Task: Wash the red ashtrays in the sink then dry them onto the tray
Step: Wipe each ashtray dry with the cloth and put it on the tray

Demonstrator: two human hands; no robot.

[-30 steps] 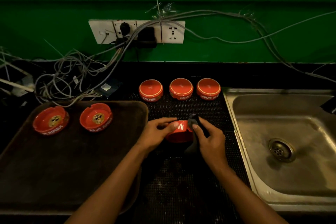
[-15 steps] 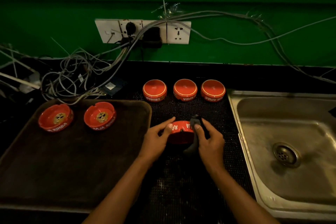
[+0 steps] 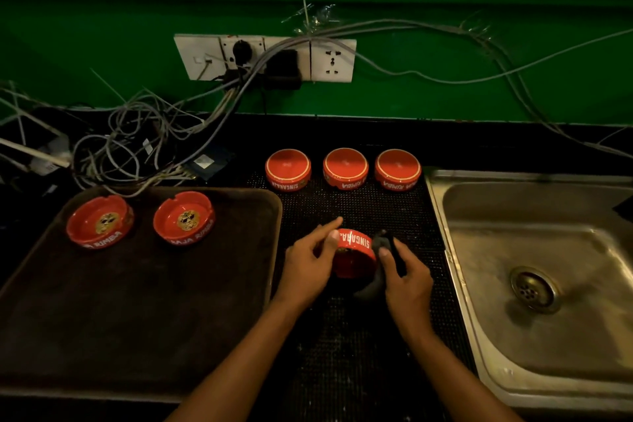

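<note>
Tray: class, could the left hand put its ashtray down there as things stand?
Probably yes: the left hand holds the ashtray right beside the tray, whose near part lies bare.

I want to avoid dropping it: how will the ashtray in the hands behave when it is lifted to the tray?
The held ashtray looks glossy, so probably hard, slippery and breakable. The left hand grips it, tilted; its round rim might roll if released.

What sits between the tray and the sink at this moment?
In the head view, a black mat lies between tray and sink. It bears three upturned ashtrays; both hands hold a fourth ashtray.
</note>
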